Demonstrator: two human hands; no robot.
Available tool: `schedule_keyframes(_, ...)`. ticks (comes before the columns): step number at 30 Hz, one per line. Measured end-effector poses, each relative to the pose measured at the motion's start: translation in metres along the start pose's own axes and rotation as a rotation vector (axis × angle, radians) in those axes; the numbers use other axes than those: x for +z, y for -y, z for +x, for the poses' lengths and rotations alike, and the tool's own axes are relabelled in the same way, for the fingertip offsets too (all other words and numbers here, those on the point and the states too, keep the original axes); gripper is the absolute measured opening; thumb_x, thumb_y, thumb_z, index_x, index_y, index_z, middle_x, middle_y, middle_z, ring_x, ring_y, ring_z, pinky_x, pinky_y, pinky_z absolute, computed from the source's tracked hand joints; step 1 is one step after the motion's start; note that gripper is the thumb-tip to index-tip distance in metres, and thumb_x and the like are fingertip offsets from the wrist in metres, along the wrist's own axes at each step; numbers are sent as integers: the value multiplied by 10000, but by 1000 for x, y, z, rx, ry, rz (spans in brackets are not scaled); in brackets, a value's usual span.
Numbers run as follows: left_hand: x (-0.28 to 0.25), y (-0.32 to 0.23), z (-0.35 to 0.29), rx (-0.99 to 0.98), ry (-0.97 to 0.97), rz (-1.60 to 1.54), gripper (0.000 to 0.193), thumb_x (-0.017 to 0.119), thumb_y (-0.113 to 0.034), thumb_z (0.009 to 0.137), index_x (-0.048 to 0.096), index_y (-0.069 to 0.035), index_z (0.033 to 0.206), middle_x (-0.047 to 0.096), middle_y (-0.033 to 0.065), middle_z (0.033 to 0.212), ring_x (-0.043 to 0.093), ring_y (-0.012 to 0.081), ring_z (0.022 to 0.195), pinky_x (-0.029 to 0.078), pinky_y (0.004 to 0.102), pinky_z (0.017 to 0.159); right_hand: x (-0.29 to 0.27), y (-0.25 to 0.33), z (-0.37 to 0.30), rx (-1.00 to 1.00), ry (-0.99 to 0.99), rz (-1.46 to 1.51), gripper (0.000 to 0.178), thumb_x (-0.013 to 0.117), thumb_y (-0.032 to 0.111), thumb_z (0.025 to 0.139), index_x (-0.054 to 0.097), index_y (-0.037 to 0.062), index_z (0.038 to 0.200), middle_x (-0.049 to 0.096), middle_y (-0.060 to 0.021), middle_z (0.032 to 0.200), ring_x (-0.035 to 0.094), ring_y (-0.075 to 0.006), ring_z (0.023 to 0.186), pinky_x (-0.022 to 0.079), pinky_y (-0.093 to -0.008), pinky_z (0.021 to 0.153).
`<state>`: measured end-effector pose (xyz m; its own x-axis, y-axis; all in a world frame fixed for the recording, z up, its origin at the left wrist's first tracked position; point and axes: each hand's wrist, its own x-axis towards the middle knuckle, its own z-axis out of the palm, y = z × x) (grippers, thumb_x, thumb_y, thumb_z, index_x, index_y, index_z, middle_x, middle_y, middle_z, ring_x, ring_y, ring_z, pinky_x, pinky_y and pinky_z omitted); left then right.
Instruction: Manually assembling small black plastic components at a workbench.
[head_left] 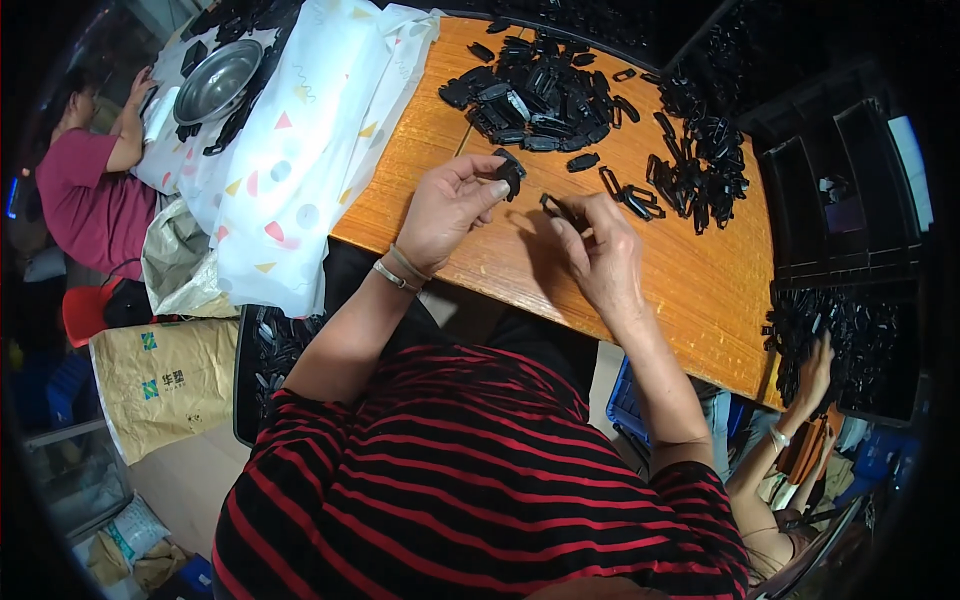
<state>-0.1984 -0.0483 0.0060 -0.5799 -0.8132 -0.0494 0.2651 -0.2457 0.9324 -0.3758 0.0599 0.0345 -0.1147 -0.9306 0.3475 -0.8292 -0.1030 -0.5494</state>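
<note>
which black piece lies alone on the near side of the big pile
The solid oblong piece beyond the right hand; the big pile's pieces overlap, the hollow frames cluster.

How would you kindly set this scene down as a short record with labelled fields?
Left hand: grips a small black part
Right hand: grips a slim black piece
Work surface: orange-brown wooden table
Far side of table: large black heap
Right side of table: group of black frames
Left of table: white patterned sheet; metal bowl farther left
Other people: co-worker in a maroon top at left; another person's hand among dark pieces at right
</note>
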Motion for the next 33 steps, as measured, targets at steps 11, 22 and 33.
schedule_keyframes(11, 4, -2, -10, 84, 92, 16, 283, 636, -50, 901, 577, 11, 1171, 618, 6, 998, 533, 28, 699, 451, 177, 619, 27, 18, 10, -11, -158, 332, 193, 675, 80, 869, 618, -7, 1031, 592, -80, 890, 634, -131, 740, 519, -239, 583)
schedule_keyframes(22, 14, 21, -24, 150, 18, 159, 232, 558, -94, 958, 581, 18, 1161, 621, 6, 879, 531, 23, 684, 431, 168, 604, 48, 19, -5, -105, -214, 67, 285, 741, 78, 770, 606, 30, 1015, 581, -131, 819, 624, -288, 704, 503, -333, 584)
schedule_keyframes(33, 21, 19, -10, 105, 174, 139, 257, 441, -224, 1021, 573, -21, 933, 573, -3, 817, 519, 55, 743, 443, 207, 692, 56, 10, -12, 67, -169, 439, 369, 747, 158, 799, 532, 15, 1062, 602, -71, 829, 586, -141, 695, 489, -284, 625)
